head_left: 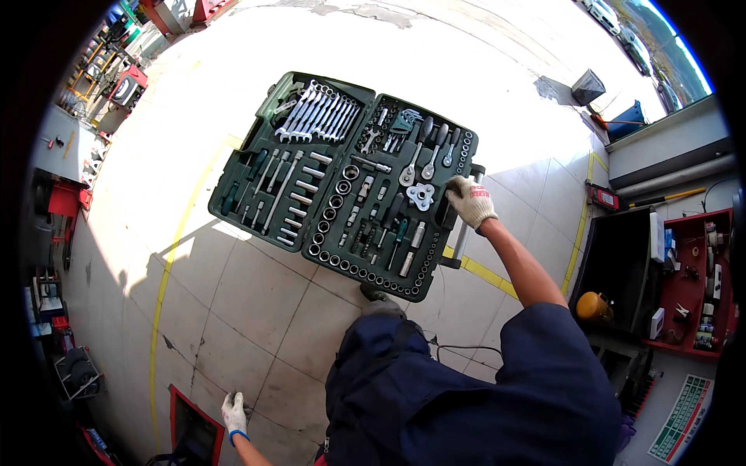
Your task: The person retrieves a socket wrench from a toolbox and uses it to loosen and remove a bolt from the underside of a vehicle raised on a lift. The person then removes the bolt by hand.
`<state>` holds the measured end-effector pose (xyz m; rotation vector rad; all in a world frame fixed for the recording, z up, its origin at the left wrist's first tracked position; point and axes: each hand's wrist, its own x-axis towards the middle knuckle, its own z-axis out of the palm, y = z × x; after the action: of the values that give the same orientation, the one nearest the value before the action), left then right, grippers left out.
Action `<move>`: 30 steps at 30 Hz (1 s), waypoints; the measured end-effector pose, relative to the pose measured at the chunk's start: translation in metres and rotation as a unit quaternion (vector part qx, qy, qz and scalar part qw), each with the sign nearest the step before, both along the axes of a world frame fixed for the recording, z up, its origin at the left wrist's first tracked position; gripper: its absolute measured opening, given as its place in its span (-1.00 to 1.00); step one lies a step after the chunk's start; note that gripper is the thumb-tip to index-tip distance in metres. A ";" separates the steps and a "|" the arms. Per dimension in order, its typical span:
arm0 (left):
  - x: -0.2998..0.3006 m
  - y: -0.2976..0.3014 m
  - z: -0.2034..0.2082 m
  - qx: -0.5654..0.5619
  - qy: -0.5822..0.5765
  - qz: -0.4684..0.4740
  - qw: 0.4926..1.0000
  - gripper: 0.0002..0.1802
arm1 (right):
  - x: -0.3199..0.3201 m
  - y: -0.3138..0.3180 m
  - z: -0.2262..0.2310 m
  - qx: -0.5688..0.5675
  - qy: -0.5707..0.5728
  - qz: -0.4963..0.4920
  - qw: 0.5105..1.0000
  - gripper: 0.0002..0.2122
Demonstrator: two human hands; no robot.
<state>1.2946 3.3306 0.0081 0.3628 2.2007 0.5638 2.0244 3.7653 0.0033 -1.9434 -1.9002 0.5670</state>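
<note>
A dark green tool case (371,128) lies spread wide in front of me. Combination wrenches (315,114) fan across its left half, above screwdrivers and long sockets. The right half holds rows of sockets (336,201), ratchets (429,163) and a silver three-lobed piece (420,196). My right hand (472,203), in a white knit glove, has its fingers curled over the case's right edge, beside the three-lobed piece. Low on the left, away from the case, hangs my gloved left hand (235,413), with its fingers loosely extended and nothing visible in them.
A metal bar handle (464,237) shows beyond the case's right edge. Yellow lines (159,311) cross the tiled floor. At right stand a black bin (614,256) and a red tray of small items (691,291). A red-framed object (198,415) is near my left hand.
</note>
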 end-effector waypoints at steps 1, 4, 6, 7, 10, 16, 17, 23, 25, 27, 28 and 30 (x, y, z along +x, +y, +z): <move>-0.001 -0.007 -0.001 0.001 0.008 0.003 1.000 -0.51 | 0.002 0.013 -0.005 0.023 -0.008 0.008 1.000 -0.73; 0.012 -0.041 -0.005 -0.009 -0.005 0.049 0.999 -0.53 | -0.009 0.053 -0.001 0.002 0.012 0.019 1.000 -0.73; 0.030 -0.060 -0.005 -0.022 -0.006 0.082 0.996 -0.55 | -0.016 0.078 -0.004 0.021 0.020 0.043 0.999 -0.72; 0.035 -0.077 -0.010 -0.026 -0.012 0.100 0.995 -0.56 | -0.021 0.092 -0.005 0.010 0.014 0.041 0.999 -0.72; 0.054 -0.129 -0.010 -0.082 -0.023 0.128 0.988 -0.56 | -0.039 0.132 -0.011 0.007 0.015 0.033 0.999 -0.73; 0.128 -0.182 0.078 -0.160 -0.004 0.198 0.967 -0.54 | -0.054 0.200 -0.029 -0.011 0.021 -0.073 0.997 -0.64; 0.136 -0.191 0.079 -0.125 0.019 0.205 0.971 -0.56 | -0.045 0.203 -0.042 0.007 0.097 -0.114 0.989 -0.65; 0.181 -0.191 0.061 -0.094 -0.042 0.285 0.953 -0.62 | -0.019 0.224 -0.069 -0.015 0.080 -0.192 0.978 -0.60; 0.198 -0.202 0.054 -0.101 -0.053 0.310 0.944 -0.61 | -0.006 0.230 -0.064 -0.049 0.097 -0.185 0.977 -0.58; 0.195 -0.193 0.040 -0.098 -0.065 0.316 0.941 -0.59 | 0.018 0.243 -0.071 -0.038 0.105 -0.204 0.973 -0.56; 0.214 -0.172 0.049 -0.034 -0.043 0.295 0.954 -0.57 | 0.015 0.253 -0.065 0.001 0.113 -0.188 0.976 -0.56; 0.223 -0.186 0.061 -0.051 -0.043 0.308 0.949 -0.56 | -0.004 0.247 -0.054 0.015 0.130 -0.158 0.979 -0.56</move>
<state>1.5173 3.1447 0.0688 -0.4188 2.2317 0.7700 2.0205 4.0127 -0.0504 -1.9870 -1.3999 0.6537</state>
